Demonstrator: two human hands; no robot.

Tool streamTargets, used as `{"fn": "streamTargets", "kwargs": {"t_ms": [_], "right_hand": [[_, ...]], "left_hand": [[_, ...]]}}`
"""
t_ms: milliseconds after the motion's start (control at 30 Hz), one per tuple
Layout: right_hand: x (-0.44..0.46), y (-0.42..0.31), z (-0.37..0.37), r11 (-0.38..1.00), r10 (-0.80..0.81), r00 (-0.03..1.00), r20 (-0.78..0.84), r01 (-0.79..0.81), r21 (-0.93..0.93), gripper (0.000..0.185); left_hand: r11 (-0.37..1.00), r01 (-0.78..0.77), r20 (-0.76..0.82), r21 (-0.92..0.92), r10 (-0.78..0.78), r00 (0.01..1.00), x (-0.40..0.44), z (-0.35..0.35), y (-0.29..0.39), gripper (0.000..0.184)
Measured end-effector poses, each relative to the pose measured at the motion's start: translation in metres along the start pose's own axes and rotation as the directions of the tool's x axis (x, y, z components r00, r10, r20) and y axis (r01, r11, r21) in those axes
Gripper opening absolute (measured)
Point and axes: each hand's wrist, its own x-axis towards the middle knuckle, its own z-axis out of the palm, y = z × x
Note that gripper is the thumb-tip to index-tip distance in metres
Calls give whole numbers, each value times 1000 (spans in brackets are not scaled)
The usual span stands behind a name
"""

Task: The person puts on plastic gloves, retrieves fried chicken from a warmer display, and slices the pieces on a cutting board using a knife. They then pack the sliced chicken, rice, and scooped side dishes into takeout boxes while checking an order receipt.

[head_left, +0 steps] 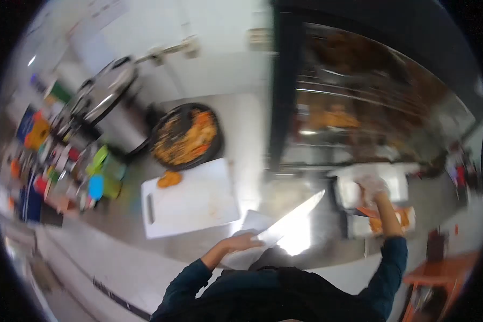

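Observation:
My left hand (242, 242) is closed around the handle of a large kitchen knife (292, 219), its long blade pointing forward and right above the steel counter. Over on the right, my right hand (372, 188), in a clear plastic glove, is at a white takeaway box (396, 185) with its lid open. Orange-brown fried food (405, 217) lies in the near part of the box. Blur hides the gloved fingers and whether they hold anything. A white cutting board (190, 201) on the left carries one golden fried piece (169, 179).
Behind the board stands a black pan (213, 153) of orange-yellow food with a dark utensil in it. A large steel pot (121, 115) and several jars and bottles (64, 166) crowd the left. A glass display case (354, 115) rises at the back right. An orange stool (440, 268) stands lower right.

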Motion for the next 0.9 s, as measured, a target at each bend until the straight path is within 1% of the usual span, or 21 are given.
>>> {"fn": "streamTargets", "kwargs": {"t_ms": [33, 100, 133, 200, 233, 267, 300, 333, 367, 400, 433, 467, 533, 567, 633, 667, 733, 833, 867, 900], "right_hand": [[18, 0, 11, 998, 57, 998, 19, -56, -41, 49], [68, -11, 58, 982, 169, 972, -166, -153, 108, 43], [82, -25, 67, 980, 191, 958, -215, -172, 102, 41], [64, -113, 2, 970, 196, 977, -84, -206, -133, 35], [55, -166, -15, 958, -241, 791, -562, 100, -270, 18], [47, -210, -44, 971, -165, 923, -348, 215, 110, 27], [-1, -285, -163, 950, -262, 965, 28, 253, 184, 30], [33, -321, -117, 770, -359, 848, -390, 505, 390, 30], [86, -370, -94, 676, -467, 821, -329, 571, 465, 29], [93, -410, -111, 522, -553, 650, -521, 758, 391, 28], [146, -466, -99, 427, -608, 495, -620, 863, 270, 29], [162, -513, -116, 453, -553, 552, -624, 828, 331, 28], [111, -532, -208, 471, -671, 418, -613, 878, 85, 27], [123, -549, -206, 534, -650, 472, -596, 841, 83, 27], [163, -583, -186, 653, -598, 578, -555, 753, 80, 27], [169, -586, -181, 639, -612, 542, -576, 768, 44, 28], [177, -581, -162, 609, -643, 471, -604, 793, -30, 29], [118, -537, -160, 666, -618, 564, -547, 745, 15, 35], [116, -526, -143, 663, -594, 572, -566, 746, 57, 36], [114, -515, -124, 659, -568, 579, -584, 746, 98, 38]], "left_hand": [[990, 59, -12, -127, -61, 998, -34, -13, -7, 54], [916, 144, -5, -373, -157, 988, -109, -31, -8, 49], [860, 204, -44, -467, -254, 966, -137, -31, -25, 49], [725, 283, -78, -628, -420, 904, -185, -22, -67, 47], [672, 234, -167, -702, -475, 864, -205, -14, -84, 47], [623, 174, -245, -763, -527, 813, -222, -3, -100, 46], [575, 105, -312, -812, -578, 754, -234, 1, -110, 45], [526, 34, -369, -850, -639, 675, -242, -1, -105, 45], [483, -43, -413, -875, -695, 589, -248, -1, -93, 45], [446, -124, -444, -887, -746, 497, -252, -4, -88, 45], [371, -179, -411, -911, -799, 439, -253, -1, -104, 48], [340, -203, -395, -918, -812, 430, -254, 0, -119, 50], [278, -245, -360, -929, -834, 419, -259, -2, -144, 53], [288, -235, -365, -928, -827, 427, -262, -6, -149, 56], [322, -167, -363, -932, -844, 396, -269, -15, -156, 54], [335, -131, -359, -933, -852, 380, -272, -19, -160, 54], [394, -83, -390, -915, -817, 424, -277, -27, -167, 49], [444, -11, -391, -896, -778, 491, -272, -47, -162, 41], [453, 16, -382, -892, -770, 511, -270, -52, -159, 38], [481, 8, -400, -877, -739, 543, -264, -55, -166, 34]]}}
